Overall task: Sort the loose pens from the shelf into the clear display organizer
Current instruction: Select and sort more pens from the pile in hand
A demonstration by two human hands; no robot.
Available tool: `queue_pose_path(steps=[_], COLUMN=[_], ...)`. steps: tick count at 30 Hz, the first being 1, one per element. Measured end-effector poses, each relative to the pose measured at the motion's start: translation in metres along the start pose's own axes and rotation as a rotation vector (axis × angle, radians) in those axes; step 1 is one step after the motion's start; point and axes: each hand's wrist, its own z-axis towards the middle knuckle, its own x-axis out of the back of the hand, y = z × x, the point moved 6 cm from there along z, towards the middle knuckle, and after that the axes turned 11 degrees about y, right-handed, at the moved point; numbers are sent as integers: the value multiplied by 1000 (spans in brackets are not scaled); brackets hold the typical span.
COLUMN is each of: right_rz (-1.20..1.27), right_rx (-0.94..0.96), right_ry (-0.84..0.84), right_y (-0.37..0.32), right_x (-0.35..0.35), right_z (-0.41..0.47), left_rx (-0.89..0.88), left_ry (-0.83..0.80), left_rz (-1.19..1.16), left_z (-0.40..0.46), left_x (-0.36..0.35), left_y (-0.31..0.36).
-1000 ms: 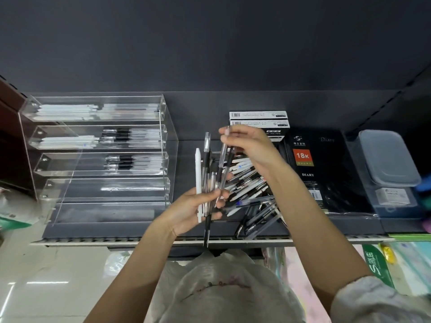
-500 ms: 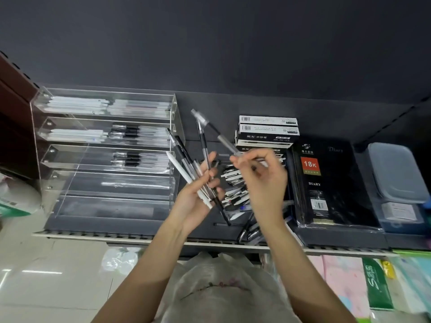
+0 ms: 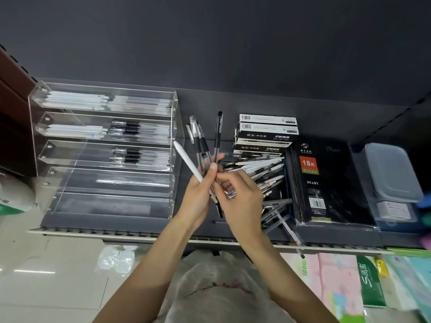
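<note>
Your left hand (image 3: 198, 194) now fans the pens (image 3: 203, 145) upright; your right hand (image 3: 240, 194) has dropped to pinch their lower ends. Organizer (image 3: 105, 150) far left, still waiting; pile (image 3: 261, 173) remains.

A pale, whitish top (image 3: 217, 287) is being worn, and it is being seen from above at the bottom centre of the view, between the two forearms. Its cloth is being shown as thin and crumpled, with soft folds, and a faint pinkish-red print is being made out across its middle, too blurred to be read. Both forearms are being shown bare down to the lower edge of the view. The left hand (image 3: 198, 197) and the right hand (image 3: 242, 199) are being shown bare too, with a short, plain nail on the left thumb
</note>
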Motion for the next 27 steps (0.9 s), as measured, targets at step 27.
queue_pose_path(steps=[27], right_rz=[272], right_rx=[-431], right_ry=[-442], right_y=[5], right_x=[8], right_z=[-25], left_rx=[102], left_ry=[74], left_rz=[-674], left_z=[6], left_x=[25], left_y=[17])
